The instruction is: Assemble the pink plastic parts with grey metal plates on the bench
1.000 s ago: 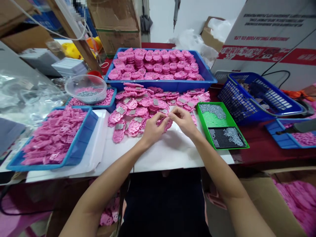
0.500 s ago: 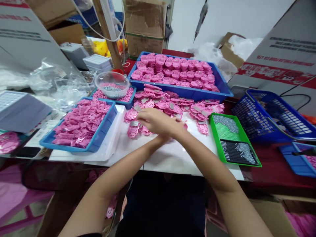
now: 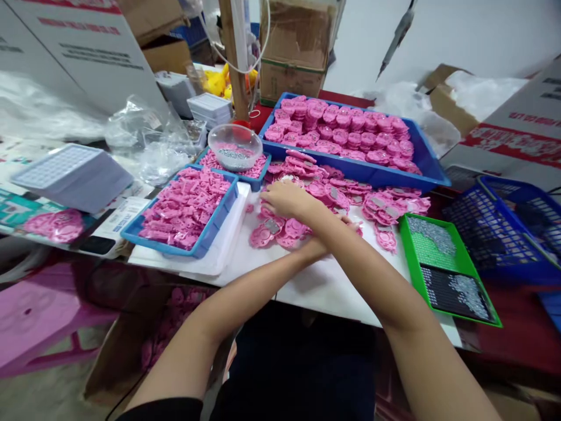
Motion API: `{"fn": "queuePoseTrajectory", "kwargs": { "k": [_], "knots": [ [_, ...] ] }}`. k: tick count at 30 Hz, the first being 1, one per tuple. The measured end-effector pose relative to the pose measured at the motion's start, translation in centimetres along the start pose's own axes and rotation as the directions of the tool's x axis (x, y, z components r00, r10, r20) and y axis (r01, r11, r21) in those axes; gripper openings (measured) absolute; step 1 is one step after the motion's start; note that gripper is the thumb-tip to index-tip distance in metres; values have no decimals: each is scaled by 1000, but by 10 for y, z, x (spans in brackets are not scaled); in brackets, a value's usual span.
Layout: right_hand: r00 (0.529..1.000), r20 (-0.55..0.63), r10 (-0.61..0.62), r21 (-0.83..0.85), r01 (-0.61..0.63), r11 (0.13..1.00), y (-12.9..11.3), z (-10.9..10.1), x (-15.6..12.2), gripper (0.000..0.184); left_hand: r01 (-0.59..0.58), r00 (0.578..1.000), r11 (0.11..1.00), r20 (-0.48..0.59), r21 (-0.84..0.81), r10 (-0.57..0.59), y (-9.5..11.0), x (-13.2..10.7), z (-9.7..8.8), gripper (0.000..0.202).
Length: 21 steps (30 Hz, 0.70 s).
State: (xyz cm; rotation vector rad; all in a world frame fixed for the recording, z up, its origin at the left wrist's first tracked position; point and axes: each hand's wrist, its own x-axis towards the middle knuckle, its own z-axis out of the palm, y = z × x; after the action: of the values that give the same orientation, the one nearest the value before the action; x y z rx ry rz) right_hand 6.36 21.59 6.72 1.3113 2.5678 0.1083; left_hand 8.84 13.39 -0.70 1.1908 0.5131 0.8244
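Pale wall (image 3: 464,41) behind — pink stool (image 3: 50,327) at left, greyish floor (image 3: 56,389) beneath.

Pieces (image 3: 262,235) — pink; tray (image 3: 424,250) — green.

left sleeve (image 3: 169,410): black, short | forearms (image 3: 245,286): bare | lap clothing (image 3: 302,368): dark

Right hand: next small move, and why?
I'd probably draw the right hand back toward its own side. Its forearm crosses over the left arm and partly hides the left hand, so uncrossing should free both. Whether the right hand holds one of the pink pieces is hidden.
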Motion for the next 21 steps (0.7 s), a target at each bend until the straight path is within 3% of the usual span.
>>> {"fn": "queuePoseTrajectory", "kwargs": {
  "k": [5,8,11,16,21],
  "knots": [
    [995,27,96,-16,-96,995,2,-3,2,29,-48,998,999,38,4,47,5,-3,-5,25],
    [1000,-5,20,10,-20,1000,-4,-6,4,30,-46,999,998,18,35,46,5,-1,-6,26],
    [993,43,-114,37,113,993,-16,-5,5,30,-25,1000,997,-8,69,26,3,3,-5,24],
    [993,49,-104,-30,105,994,-28,1,8,25,-47,998,997,-44,69,50,0,6,-3,26],
    [984,21,-174,54,173,983,-19,6,11,17,-83,996,994,-18,75,85,0,4,-5,26]
  ]
}}
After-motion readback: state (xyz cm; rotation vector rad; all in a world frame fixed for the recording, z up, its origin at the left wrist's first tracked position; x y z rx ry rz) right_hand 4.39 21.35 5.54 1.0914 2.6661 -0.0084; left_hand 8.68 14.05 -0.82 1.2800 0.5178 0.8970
